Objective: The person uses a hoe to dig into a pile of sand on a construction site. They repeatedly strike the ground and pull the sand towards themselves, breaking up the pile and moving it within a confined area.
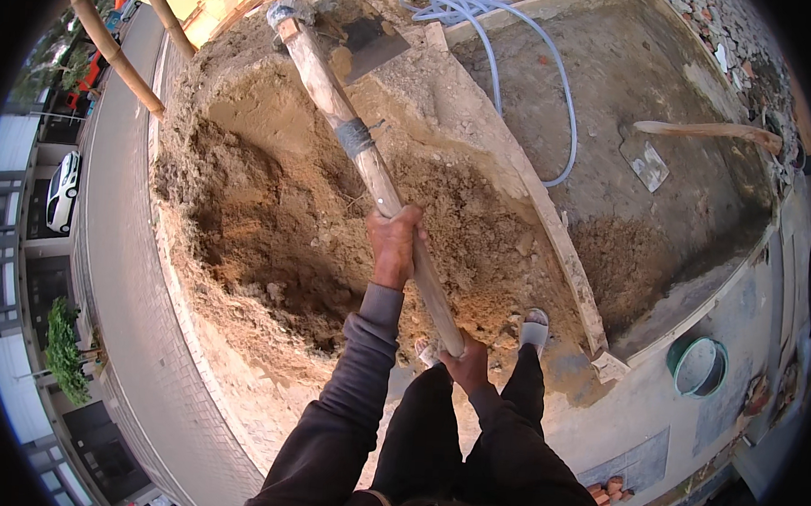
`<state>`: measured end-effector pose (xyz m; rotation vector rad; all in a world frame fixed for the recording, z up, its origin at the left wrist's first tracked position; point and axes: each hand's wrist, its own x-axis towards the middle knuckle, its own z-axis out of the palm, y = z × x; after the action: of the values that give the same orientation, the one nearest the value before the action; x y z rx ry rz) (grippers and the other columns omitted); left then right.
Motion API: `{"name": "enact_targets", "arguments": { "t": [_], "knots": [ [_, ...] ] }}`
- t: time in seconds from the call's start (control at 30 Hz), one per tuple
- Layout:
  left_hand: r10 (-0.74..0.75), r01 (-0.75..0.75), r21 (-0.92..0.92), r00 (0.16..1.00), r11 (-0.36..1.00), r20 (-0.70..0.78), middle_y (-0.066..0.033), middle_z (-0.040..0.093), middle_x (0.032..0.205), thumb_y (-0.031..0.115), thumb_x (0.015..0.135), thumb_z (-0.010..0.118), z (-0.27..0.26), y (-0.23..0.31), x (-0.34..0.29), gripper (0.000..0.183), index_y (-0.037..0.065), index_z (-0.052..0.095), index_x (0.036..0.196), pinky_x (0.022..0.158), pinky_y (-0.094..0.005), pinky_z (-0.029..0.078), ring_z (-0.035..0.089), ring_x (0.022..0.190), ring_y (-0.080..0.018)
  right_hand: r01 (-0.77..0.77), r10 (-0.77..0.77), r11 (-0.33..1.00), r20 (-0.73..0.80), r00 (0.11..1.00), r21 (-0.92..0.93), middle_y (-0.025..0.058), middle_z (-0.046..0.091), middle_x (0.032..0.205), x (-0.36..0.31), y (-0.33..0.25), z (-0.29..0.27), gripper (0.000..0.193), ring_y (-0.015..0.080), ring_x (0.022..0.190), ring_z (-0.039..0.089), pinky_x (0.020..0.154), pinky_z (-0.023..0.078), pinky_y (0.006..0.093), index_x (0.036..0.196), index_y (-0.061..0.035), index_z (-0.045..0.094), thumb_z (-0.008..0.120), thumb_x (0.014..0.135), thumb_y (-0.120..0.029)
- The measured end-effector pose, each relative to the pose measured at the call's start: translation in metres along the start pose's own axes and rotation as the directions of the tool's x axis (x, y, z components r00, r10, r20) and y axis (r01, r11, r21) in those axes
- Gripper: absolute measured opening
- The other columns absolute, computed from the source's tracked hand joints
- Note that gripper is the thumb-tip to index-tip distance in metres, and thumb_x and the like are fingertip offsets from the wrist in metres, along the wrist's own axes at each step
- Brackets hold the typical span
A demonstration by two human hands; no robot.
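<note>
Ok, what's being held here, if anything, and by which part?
A hoe-like tool, by its wooden handle: left grip partway along it, on the near side of the dark wrapping; right grip around the near end.

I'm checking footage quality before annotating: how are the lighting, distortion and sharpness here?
Head view: bright daylight, with darker hollows in the soil; head view: fisheye distortion, the road bowing along the left and the rim black; head view: left hand, right hand and wooden handle fairly crisp, while the dark trousers show little detail.
</note>
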<state>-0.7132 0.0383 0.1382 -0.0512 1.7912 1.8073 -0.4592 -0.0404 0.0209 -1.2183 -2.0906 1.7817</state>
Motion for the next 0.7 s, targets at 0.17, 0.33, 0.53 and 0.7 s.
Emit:
{"name": "enact_targets", "arguments": {
  "t": [0.17,0.33,0.53,0.7],
  "knots": [
    [0.119,-0.118,-0.012,0.983,0.993,0.137,-0.0076,0.059,0.067,0.006,0.083,0.069,0.050,0.041,0.080,0.015,-0.002,0.058,0.088,0.042,-0.0298,0.050,0.055,0.047,-0.0153,0.010,0.000,0.989,-0.065,0.998,0.150,0.0233,0.068,0.082,0.085,-0.067,-0.025,0.043,0.0328,0.076,0.069,0.068,0.052,0.0397,0.103,0.0029,0.066,0.075,0.065,-0.015],
    [-0.016,0.012,0.021,0.982,1.000,0.186,-0.0071,0.058,0.064,0.007,0.085,0.069,0.067,-0.018,0.126,0.014,-0.001,0.059,0.087,0.041,-0.0315,0.048,0.055,0.047,-0.0161,-0.146,0.134,0.961,0.065,0.989,0.236,0.0199,0.068,0.078,0.141,-0.082,-0.032,0.040,0.0280,0.070,0.067,0.067,0.051,0.0383,0.097,0.0066,0.067,0.076,0.062,-0.009],
    [-0.181,0.158,0.227,0.980,0.961,0.084,-0.0070,0.056,0.062,0.005,0.085,0.067,0.052,-0.060,0.128,0.011,-0.001,0.057,0.083,0.039,-0.0325,0.046,0.053,0.044,-0.0176,-0.231,0.181,0.899,0.164,0.970,0.372,0.0156,0.066,0.072,0.128,-0.063,-0.010,0.039,0.0252,0.066,0.064,0.063,0.048,0.0377,0.095,0.0073,0.066,0.075,0.060,-0.006],
    [-0.171,0.138,0.297,0.981,0.945,0.089,-0.0077,0.055,0.062,0.003,0.083,0.068,0.038,-0.066,0.115,0.013,-0.001,0.056,0.081,0.035,-0.0333,0.044,0.052,0.042,-0.0179,-0.234,0.206,0.898,0.113,0.972,0.371,0.0113,0.062,0.067,0.104,-0.061,0.008,0.031,0.0217,0.061,0.060,0.060,0.047,0.0364,0.088,0.0042,0.064,0.073,0.060,-0.007]
  ]
}}
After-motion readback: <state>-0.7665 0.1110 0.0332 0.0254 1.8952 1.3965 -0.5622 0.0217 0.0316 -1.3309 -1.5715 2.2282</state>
